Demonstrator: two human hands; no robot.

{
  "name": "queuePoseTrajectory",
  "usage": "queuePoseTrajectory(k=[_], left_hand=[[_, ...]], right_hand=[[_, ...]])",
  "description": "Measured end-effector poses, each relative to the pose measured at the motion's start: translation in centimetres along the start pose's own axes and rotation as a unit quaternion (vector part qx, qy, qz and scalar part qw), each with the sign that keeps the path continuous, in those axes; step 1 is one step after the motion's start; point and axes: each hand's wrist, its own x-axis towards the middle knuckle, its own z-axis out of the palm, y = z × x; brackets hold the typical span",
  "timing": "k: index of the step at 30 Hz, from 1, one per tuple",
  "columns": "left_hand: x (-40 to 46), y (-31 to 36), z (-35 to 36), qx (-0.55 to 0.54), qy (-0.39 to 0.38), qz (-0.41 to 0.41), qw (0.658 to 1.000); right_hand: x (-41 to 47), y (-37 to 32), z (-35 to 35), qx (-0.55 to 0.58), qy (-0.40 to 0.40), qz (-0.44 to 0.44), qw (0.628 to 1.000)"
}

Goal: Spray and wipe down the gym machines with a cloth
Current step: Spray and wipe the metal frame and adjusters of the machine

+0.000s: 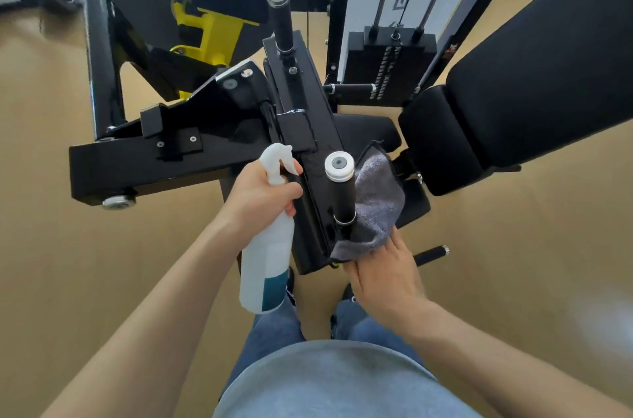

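Right grip: the right hand (pixel 383 275) presses a grey cloth (pixel 375 208) against the near upright handle (pixel 342 191), fingers mostly hidden under the cloth.
Left grip: the left hand (pixel 262 196) clasps the spray bottle (pixel 265 267) by its neck.
Doing it well: I'd wrap the cloth round the handle and rub along its length, bottle held aside.
Count: one cloth, one bottle, two upright handles.

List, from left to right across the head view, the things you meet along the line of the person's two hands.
Left hand → spray bottle → white-capped handle → grey cloth → right hand → small grip bar.
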Motion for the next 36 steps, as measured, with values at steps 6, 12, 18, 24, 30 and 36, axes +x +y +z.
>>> queuePoseTrajectory(k=[6,12,18,24,30,36], left_hand=[[1.0,0.1,-1.4,0.024,-0.040,0.007,0.999],[1.9,-0.4,-3.0,0.064,-0.086,0.035,0.994],[2.4,-0.9,-4.7,0.070,-0.114,0.065,0.989],[3.0,-1.7,-6.4,0.075,-0.117,0.075,0.987],[3.4,-2.7,-6.9,0.065,-0.126,0.069,0.988],[3.4,-2.7,-6.4,0.073,-0.133,0.053,0.987]], right_hand=[[-1.2,-7.2,1.6,-0.022,-0.035,0.103,0.994],[-1.5,-8.2,2.0,-0.104,0.063,0.082,0.989],[2.7,-9.5,1.7,-0.117,-0.030,0.091,0.989],[10.3,-10.1,0.8,-0.180,-0.064,0.150,0.970],[12.3,-9.4,0.5,-0.246,-0.075,0.162,0.953],[10.7,-10.9,-0.1,-0.212,-0.104,0.184,0.954]])
